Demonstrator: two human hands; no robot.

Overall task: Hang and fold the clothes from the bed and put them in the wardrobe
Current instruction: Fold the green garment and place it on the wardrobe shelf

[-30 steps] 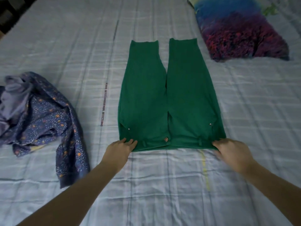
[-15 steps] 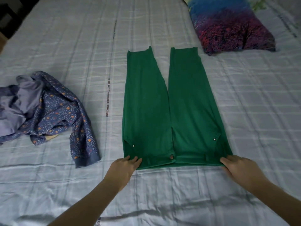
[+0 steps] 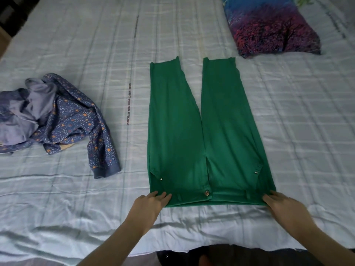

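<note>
Green trousers (image 3: 203, 135) lie flat on the bed (image 3: 76, 198), legs pointing away, waistband nearest me with a button at its middle. My left hand (image 3: 148, 205) pinches the waistband's left corner, fingers on top of the cloth. My right hand (image 3: 282, 207) pinches the waistband's right corner. A crumpled blue floral garment (image 3: 65, 120) with a lilac lining lies in a heap on the left side of the bed, apart from the trousers.
A pillow (image 3: 269, 25) with a blue and purple print rests at the far right of the bed. The checked pale sheet is wrinkled near the front edge. Dark floor (image 3: 230, 256) shows below the bed's near edge.
Both hands have drawn the trousers by the waistband toward me across the sheet. The view has tipped down, and the bed's near edge now shows.
</note>
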